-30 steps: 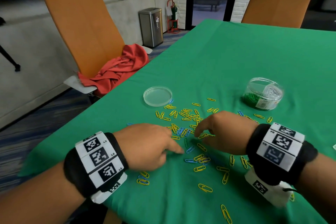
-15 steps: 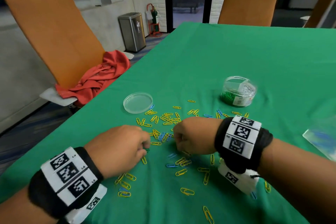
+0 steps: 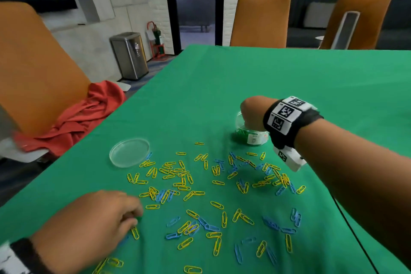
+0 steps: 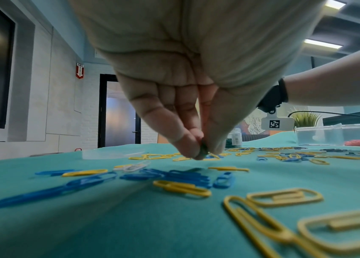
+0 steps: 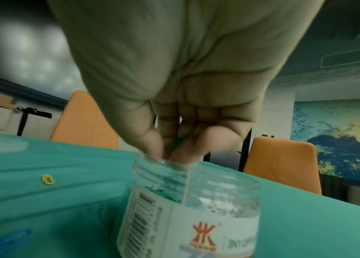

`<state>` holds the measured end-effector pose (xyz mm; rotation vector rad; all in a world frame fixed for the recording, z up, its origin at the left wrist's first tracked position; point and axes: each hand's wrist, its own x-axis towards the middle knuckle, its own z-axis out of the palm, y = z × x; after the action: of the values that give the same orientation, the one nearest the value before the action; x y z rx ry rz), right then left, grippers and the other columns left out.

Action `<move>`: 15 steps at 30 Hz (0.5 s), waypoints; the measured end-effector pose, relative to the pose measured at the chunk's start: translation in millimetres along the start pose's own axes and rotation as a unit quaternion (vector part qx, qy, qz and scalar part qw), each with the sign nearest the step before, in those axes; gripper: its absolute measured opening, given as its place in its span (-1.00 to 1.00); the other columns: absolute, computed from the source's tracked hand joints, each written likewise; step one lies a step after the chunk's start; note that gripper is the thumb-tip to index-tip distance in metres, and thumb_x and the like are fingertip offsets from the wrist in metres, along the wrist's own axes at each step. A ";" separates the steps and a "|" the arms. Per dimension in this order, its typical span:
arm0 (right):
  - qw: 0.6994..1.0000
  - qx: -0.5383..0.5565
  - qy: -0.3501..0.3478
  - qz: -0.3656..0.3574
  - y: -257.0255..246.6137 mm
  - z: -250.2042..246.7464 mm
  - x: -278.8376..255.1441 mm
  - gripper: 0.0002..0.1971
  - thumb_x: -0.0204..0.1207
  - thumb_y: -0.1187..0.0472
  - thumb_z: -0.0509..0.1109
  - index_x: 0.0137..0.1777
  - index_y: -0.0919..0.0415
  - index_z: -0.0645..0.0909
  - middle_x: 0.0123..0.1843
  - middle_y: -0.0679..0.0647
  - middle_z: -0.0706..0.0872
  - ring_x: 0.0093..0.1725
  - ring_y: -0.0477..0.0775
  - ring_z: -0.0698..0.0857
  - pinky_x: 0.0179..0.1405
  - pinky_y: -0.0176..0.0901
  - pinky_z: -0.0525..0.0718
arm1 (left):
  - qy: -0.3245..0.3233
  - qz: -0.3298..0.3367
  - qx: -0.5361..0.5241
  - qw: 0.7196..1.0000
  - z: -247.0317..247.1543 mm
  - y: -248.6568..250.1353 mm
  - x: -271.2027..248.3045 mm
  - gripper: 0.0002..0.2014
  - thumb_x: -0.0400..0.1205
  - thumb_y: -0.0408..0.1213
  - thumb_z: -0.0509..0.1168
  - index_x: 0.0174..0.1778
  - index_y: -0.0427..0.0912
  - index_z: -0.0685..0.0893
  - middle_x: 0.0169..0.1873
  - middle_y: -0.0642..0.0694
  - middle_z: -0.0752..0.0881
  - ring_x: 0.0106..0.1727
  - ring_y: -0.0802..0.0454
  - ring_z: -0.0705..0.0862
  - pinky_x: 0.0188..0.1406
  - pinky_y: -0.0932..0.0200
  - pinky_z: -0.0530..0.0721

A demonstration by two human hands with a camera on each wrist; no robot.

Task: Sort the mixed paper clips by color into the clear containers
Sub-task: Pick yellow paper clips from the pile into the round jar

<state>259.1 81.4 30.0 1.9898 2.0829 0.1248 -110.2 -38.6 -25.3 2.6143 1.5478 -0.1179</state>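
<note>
Since half a second ago, the right hand [image 3: 252, 111] has been lifting away from the scattered clips and is now reaching over the clear jar [image 3: 251, 133] at the far right, while the left hand [image 3: 93, 218] is staying low at the near left. Starting at the left, an orange chair [image 3: 37, 69] is holding a red cloth [image 3: 77, 118] beside the green desk [image 3: 266, 78]. The left grip is pinching a small green paper clip [image 4: 204, 151] between thumb and fingertips, just above the cloth. A clear round lid [image 3: 129, 152] is lying flat nearby. Yellow paper clips [image 3: 173, 171] and blue paper clips [image 3: 209, 226] are lying mixed across the middle. At the right, the right grip is pinching a green clip [image 5: 177, 142] with its fingertips at the jar's open mouth; green clips are lying inside.
</note>
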 end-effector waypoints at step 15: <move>0.988 0.101 -0.096 -0.060 57.3 56.9 -207.9 -0.66 0.55 -0.08 0.35 0.32 -0.19 0.53 0.28 -0.25 0.58 0.26 -0.14 0.62 0.30 -0.24 0.52 | 0.107 0.197 -0.071 0.972 -60.2 64.3 70.0 -0.86 0.56 0.07 0.41 -0.01 0.21 0.67 -0.25 0.38 0.69 -0.21 0.45 0.65 -0.27 0.43 0.58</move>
<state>334.8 -127.9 14.9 1.8906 2.1535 -0.3019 -19.3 -0.9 29.2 2.8253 1.0077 0.3025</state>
